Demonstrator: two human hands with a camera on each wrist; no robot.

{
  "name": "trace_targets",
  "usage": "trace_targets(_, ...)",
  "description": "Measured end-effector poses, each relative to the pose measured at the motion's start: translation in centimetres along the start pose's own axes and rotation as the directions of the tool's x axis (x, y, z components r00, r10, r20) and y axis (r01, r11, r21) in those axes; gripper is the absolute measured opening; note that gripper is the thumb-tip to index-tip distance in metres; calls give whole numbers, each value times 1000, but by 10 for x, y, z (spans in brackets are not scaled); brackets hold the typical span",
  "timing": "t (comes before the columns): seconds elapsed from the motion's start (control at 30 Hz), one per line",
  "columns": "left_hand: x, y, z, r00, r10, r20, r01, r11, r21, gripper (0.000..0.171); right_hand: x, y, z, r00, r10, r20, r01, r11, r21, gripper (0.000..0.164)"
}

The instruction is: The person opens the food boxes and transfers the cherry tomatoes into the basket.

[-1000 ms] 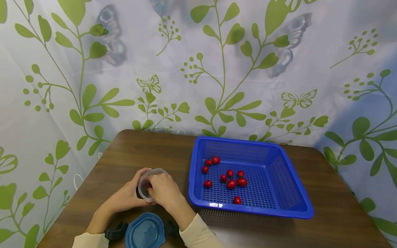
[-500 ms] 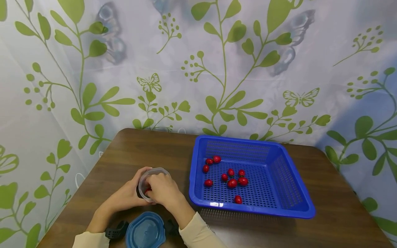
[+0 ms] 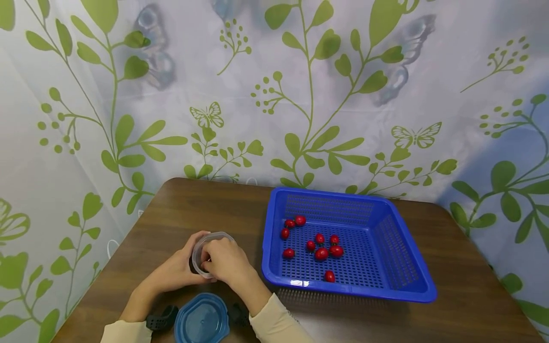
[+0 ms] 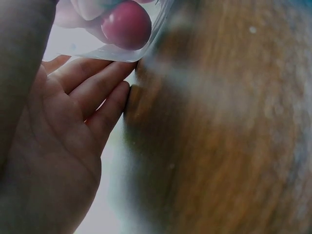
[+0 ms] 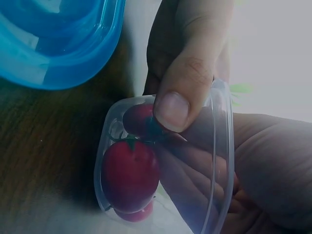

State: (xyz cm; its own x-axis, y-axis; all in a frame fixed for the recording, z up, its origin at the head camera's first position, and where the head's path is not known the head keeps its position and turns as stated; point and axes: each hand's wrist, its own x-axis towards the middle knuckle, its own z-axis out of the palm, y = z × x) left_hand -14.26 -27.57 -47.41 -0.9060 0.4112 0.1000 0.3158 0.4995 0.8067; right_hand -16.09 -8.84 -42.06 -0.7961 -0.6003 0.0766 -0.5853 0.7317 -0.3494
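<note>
My left hand (image 3: 182,269) grips a small clear plastic container (image 3: 199,247) from the side, its fingers (image 4: 92,87) lying against the wall. Several red cherry tomatoes (image 5: 130,175) with green stems lie inside; one tomato (image 4: 126,25) shows through the wall in the left wrist view. My right hand (image 3: 227,262) reaches in through the open top with curled fingers. Its thumb (image 5: 178,105) presses at an upper tomato (image 5: 139,119) in the right wrist view; the other fingertips are hidden there. A blue lid (image 3: 201,319) lies on the table between my forearms.
A blue perforated basket (image 3: 268,238) stands on the wooden table (image 3: 231,205) to the right, with several red cherry tomatoes (image 3: 321,254) spread on its floor. A leaf-patterned cloth (image 3: 240,95) hangs behind the table. Dark straps (image 3: 162,319) circle my wrists.
My right fingers have shifted slightly inside the container, and the red seen beneath them earlier is now hidden in the head view. The left hand, lid and basket stay in place.
</note>
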Motion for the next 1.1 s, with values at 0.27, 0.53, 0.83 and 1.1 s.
trace_targets(0.27, -1, -1, 1, 1000, 6, -5, -6, 1000, 9, 108, -2, 1, 0, 1000, 6, -27, -6, 1000, 30, 8)
trace_targets(0.53, -1, -4, 2, 1000, 5, -18, -4, 1000, 18, 109, -3, -1, -3, 998, 32, -57, -29, 998, 50, 9)
trace_targets(0.83, -1, 0, 1, 1000, 12, -3, -12, 1000, 6, 107, -6, -2, -10, 997, 32, -72, -28, 998, 56, 4)
trace_targets(1.1, -1, 0, 2, 1000, 25, -8, -25, 1000, 7, 107, -10, -2, -21, 994, -5, -110, 14, 997, 79, 5)
